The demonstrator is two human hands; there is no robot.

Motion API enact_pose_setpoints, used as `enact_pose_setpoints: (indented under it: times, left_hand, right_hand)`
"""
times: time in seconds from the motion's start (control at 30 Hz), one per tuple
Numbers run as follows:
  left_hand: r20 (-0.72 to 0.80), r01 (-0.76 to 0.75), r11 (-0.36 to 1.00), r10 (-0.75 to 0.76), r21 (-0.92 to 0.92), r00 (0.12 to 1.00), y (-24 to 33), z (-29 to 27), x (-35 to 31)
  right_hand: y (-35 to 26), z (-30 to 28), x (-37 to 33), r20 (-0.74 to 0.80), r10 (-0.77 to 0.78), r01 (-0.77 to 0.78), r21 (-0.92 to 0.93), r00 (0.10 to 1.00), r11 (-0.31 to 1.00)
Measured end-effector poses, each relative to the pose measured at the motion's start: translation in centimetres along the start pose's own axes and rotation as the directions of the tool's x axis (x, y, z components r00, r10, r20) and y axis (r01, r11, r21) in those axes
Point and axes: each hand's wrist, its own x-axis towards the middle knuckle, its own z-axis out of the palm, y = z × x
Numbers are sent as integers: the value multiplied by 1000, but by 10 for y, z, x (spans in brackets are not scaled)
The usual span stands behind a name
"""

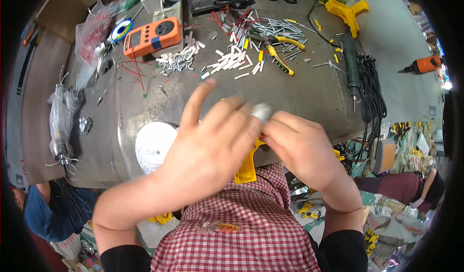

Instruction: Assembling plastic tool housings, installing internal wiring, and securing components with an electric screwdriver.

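My left hand (212,139), blurred by motion, bends over a yellow plastic part (246,168) at the table's near edge. Its outer finger sticks out, and the others curl over the part. A white wrap (261,111) covers one fingertip, close to my right hand. My right hand (299,146) has its thumb and fingers pinched together beside the part; a bit of red shows by the pinch, but what it grips is hidden. A round white disc (155,147) lies left of my left hand.
Beyond my hands lie white sleeved pieces (229,62), screws (280,30) and yellow-handled pliers (278,52). An orange meter (152,36) stands back left. A dark green electric screwdriver (351,69) and black cables (371,93) lie right, a yellow three-armed part (348,13) behind. Other people sit both sides.
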Motion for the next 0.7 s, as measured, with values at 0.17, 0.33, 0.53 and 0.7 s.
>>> enact_pose_setpoints:
  times: [0.17, 0.33, 0.53, 0.7]
  left_hand:
    - [193, 147, 967, -107, -209, 975, -27, 8, -37]
    - [-83, 203, 959, -223, -197, 971, -16, 28, -42]
    - [-74, 364, 900, -391, -240, 917, 2, 74, -36]
    - [-167, 265, 892, -343, -367, 924, -6, 79, -45]
  right_hand:
    - [23, 9, -25, 44, 44, -43, -9, 998, 999]
    - [33, 9, -17, 229, 448, -499, 496, 864, 710]
    - [23, 37, -7, 155, 317, -352, 488, 936, 799]
    - [23, 45, -10, 199, 254, -313, 371, 947, 874]
